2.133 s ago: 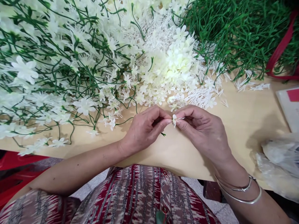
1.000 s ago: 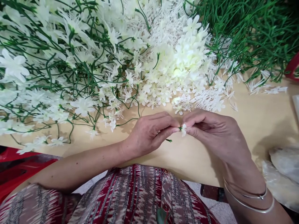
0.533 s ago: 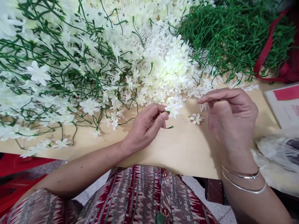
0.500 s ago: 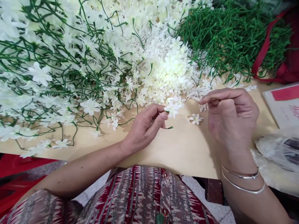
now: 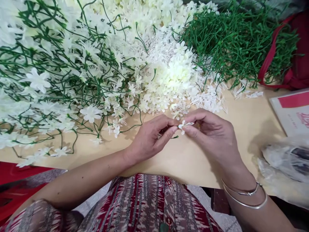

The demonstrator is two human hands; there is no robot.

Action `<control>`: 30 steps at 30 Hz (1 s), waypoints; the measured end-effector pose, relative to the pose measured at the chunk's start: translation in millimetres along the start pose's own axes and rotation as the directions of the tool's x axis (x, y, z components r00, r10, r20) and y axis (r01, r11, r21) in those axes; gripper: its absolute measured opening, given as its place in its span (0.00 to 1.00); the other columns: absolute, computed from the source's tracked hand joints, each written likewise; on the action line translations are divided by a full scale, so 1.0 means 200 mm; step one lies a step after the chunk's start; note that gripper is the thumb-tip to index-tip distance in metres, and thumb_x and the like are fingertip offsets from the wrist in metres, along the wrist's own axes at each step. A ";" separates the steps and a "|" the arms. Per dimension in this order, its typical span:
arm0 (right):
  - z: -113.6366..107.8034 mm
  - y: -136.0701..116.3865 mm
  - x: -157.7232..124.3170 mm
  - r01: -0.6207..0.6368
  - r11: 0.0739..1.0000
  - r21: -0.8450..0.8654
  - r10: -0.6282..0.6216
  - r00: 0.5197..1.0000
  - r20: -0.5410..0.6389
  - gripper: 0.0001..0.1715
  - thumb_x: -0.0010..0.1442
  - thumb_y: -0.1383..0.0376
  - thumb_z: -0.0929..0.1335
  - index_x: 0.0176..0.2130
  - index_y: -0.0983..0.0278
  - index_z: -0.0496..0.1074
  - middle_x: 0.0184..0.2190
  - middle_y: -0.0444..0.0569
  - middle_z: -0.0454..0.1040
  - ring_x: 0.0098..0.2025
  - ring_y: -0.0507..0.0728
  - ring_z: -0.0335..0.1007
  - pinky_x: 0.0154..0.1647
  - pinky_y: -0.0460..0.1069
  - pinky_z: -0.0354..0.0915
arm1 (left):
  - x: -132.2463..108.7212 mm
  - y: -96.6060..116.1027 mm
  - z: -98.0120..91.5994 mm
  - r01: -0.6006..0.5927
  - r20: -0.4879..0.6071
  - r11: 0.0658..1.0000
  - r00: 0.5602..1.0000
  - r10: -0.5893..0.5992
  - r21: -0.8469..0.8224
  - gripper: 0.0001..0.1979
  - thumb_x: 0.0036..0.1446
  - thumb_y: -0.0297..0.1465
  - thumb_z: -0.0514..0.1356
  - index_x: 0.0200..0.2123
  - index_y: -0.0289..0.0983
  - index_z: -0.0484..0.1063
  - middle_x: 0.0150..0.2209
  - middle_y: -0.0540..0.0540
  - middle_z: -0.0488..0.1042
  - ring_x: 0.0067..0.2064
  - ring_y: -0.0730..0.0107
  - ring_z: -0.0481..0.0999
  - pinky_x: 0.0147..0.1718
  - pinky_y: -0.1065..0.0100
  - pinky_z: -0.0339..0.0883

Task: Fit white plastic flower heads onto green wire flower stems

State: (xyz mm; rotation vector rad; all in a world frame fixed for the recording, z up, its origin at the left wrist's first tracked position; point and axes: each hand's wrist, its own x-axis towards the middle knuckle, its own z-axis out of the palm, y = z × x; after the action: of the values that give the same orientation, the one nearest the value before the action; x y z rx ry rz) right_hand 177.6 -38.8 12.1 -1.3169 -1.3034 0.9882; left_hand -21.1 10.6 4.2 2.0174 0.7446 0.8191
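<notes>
My left hand point(image 5: 154, 135) is closed in a pinch on a green plastic stem point(image 5: 175, 137), whose tip pokes out below the thumb. Fingertip to fingertip with it, my right hand point(image 5: 212, 135) pinches a small white artificial flower point(image 5: 182, 126) with thin white stamens pointing right. The join between stem and flower is hidden by the fingers. Just beyond the fingertips lie a few loose white blossoms point(image 5: 178, 111). Behind them rises a heap of pale flower heads point(image 5: 173, 77).
Flowers on green stems point(image 5: 60, 74) cover the left side. A pile of bare green stems point(image 5: 236, 45) lies back right, beside a red bag point(image 5: 300, 48). White stamens point(image 5: 209, 100) are scattered in front. At right are a booklet point(image 5: 292, 109) and a clear plastic bag point(image 5: 277, 161).
My right hand has moved left and down to meet my left hand, and a white flower now shows between its fingertips. My left hand has barely moved.
</notes>
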 end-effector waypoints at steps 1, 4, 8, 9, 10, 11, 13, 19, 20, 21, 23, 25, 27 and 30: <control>0.00 0.00 0.00 -0.006 1.000 -0.002 0.006 1.000 0.018 0.07 0.60 0.70 0.75 0.37 0.57 0.79 0.33 0.43 0.79 0.35 0.53 0.74 0.38 0.50 0.70 | 0.00 0.00 0.00 -0.013 0.005 1.000 1.000 0.013 0.012 0.05 0.72 0.29 0.58 0.43 0.36 0.74 0.35 0.49 0.78 0.33 0.74 0.74 0.32 0.72 0.65; 0.01 0.01 0.01 -0.008 1.000 -0.007 0.009 0.998 0.059 0.05 0.61 0.68 0.75 0.33 0.59 0.77 0.30 0.42 0.78 0.33 0.52 0.74 0.34 0.48 0.69 | 0.01 -0.01 -0.01 -0.042 0.015 0.998 0.999 0.041 0.050 0.05 0.72 0.28 0.57 0.43 0.36 0.73 0.35 0.48 0.78 0.35 0.73 0.75 0.33 0.72 0.66; 0.01 0.03 0.02 0.026 0.996 -0.082 -0.017 0.995 0.102 0.05 0.63 0.65 0.74 0.33 0.60 0.76 0.30 0.42 0.78 0.31 0.51 0.73 0.32 0.48 0.67 | 0.02 -0.01 -0.02 -0.037 0.025 0.996 0.999 0.035 0.086 0.06 0.73 0.29 0.56 0.42 0.37 0.73 0.34 0.48 0.78 0.37 0.71 0.77 0.34 0.71 0.67; 0.01 0.03 0.02 0.030 0.996 -0.087 -0.021 0.994 0.105 0.06 0.63 0.65 0.74 0.33 0.60 0.76 0.30 0.42 0.78 0.31 0.51 0.72 0.32 0.48 0.66 | 0.02 -0.01 -0.02 -0.035 0.024 0.996 0.999 0.033 0.083 0.06 0.73 0.29 0.56 0.42 0.38 0.73 0.34 0.48 0.78 0.36 0.71 0.77 0.34 0.71 0.67; 0.01 0.03 0.02 0.032 0.996 -0.080 -0.024 0.994 0.106 0.06 0.63 0.64 0.75 0.34 0.59 0.76 0.30 0.43 0.78 0.31 0.52 0.73 0.32 0.48 0.66 | 0.02 -0.01 -0.02 -0.036 0.024 0.997 0.999 0.035 0.071 0.06 0.73 0.29 0.56 0.42 0.38 0.72 0.34 0.48 0.78 0.36 0.71 0.76 0.34 0.71 0.67; 0.00 0.03 0.02 0.034 0.997 -0.062 -0.028 0.995 0.100 0.05 0.62 0.63 0.75 0.34 0.59 0.76 0.30 0.43 0.79 0.31 0.52 0.73 0.33 0.49 0.67 | 0.02 -0.01 -0.02 -0.044 0.026 0.998 0.999 0.042 0.049 0.06 0.73 0.29 0.56 0.42 0.38 0.72 0.35 0.48 0.77 0.36 0.72 0.76 0.34 0.71 0.67; -0.01 0.02 0.02 0.049 0.999 -0.012 -0.048 0.998 0.049 0.07 0.59 0.61 0.78 0.36 0.57 0.78 0.32 0.43 0.79 0.34 0.54 0.75 0.35 0.50 0.70 | 0.01 0.00 -0.01 -0.066 0.041 0.998 0.997 0.066 -0.004 0.05 0.73 0.28 0.57 0.42 0.37 0.72 0.35 0.48 0.77 0.35 0.73 0.75 0.33 0.72 0.66; -0.10 -0.02 0.01 0.107 0.994 0.031 -0.097 0.968 -0.231 0.11 0.65 0.53 0.73 0.34 0.56 0.76 0.27 0.43 0.75 0.29 0.55 0.70 0.31 0.52 0.65 | 0.00 0.01 -0.01 -0.026 -0.048 1.000 0.999 0.026 -0.003 0.05 0.72 0.29 0.58 0.40 0.38 0.72 0.34 0.48 0.77 0.34 0.73 0.74 0.35 0.70 0.68; -0.11 -0.03 0.00 0.091 0.996 0.003 -0.089 0.979 -0.185 0.13 0.65 0.54 0.73 0.31 0.56 0.75 0.26 0.42 0.74 0.28 0.54 0.69 0.31 0.51 0.64 | -0.01 0.01 -0.01 -0.024 -0.063 1.000 0.998 0.025 0.008 0.05 0.72 0.29 0.59 0.40 0.38 0.72 0.34 0.48 0.77 0.35 0.73 0.74 0.35 0.70 0.69; -0.12 -0.04 0.00 0.076 0.996 -0.051 -0.081 0.991 -0.110 0.14 0.64 0.55 0.74 0.30 0.57 0.74 0.25 0.42 0.73 0.28 0.54 0.68 0.31 0.51 0.63 | -0.01 0.00 -0.01 -0.027 -0.073 0.999 0.997 0.028 0.022 0.05 0.72 0.29 0.59 0.40 0.38 0.73 0.34 0.48 0.77 0.35 0.72 0.75 0.36 0.69 0.69; -0.15 -0.04 0.01 0.086 0.964 -0.253 -0.076 0.996 0.050 0.13 0.61 0.57 0.76 0.30 0.57 0.74 0.26 0.42 0.73 0.29 0.54 0.67 0.33 0.52 0.63 | -0.02 0.00 0.00 -0.038 -0.077 0.998 0.996 0.043 0.059 0.04 0.71 0.29 0.60 0.42 0.37 0.74 0.34 0.48 0.77 0.35 0.72 0.75 0.36 0.70 0.70; -0.17 -0.03 0.02 0.147 0.872 -0.468 -0.075 0.983 0.170 0.09 0.61 0.58 0.76 0.33 0.57 0.75 0.29 0.44 0.75 0.31 0.56 0.69 0.37 0.53 0.64 | -0.03 -0.01 0.02 -0.072 -0.033 0.993 0.997 0.076 0.097 0.05 0.71 0.29 0.59 0.44 0.37 0.75 0.35 0.47 0.78 0.36 0.72 0.76 0.35 0.70 0.71; -0.20 -0.01 0.03 0.182 0.782 -0.596 -0.066 0.975 0.210 0.05 0.64 0.60 0.73 0.37 0.58 0.76 0.33 0.47 0.77 0.34 0.58 0.72 0.39 0.54 0.64 | -0.04 -0.03 0.04 -0.128 0.065 0.981 0.991 0.120 0.144 0.07 0.72 0.30 0.58 0.46 0.37 0.76 0.39 0.45 0.79 0.39 0.70 0.79 0.38 0.69 0.73; -0.24 0.03 0.05 0.168 0.731 -0.661 -0.065 0.982 0.178 0.07 0.67 0.64 0.69 0.36 0.60 0.76 0.36 0.50 0.77 0.38 0.59 0.73 0.40 0.54 0.66 | -0.05 -0.04 0.06 -0.159 0.143 0.968 0.981 0.133 0.194 0.08 0.72 0.29 0.57 0.48 0.37 0.76 0.44 0.43 0.81 0.44 0.67 0.81 0.44 0.65 0.76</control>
State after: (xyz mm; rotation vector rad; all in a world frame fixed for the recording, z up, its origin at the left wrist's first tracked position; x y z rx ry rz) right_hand 226.3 -33.8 15.9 -1.6900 -1.9486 0.5212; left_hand -19.6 2.2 -9.4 2.3093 0.6330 0.7101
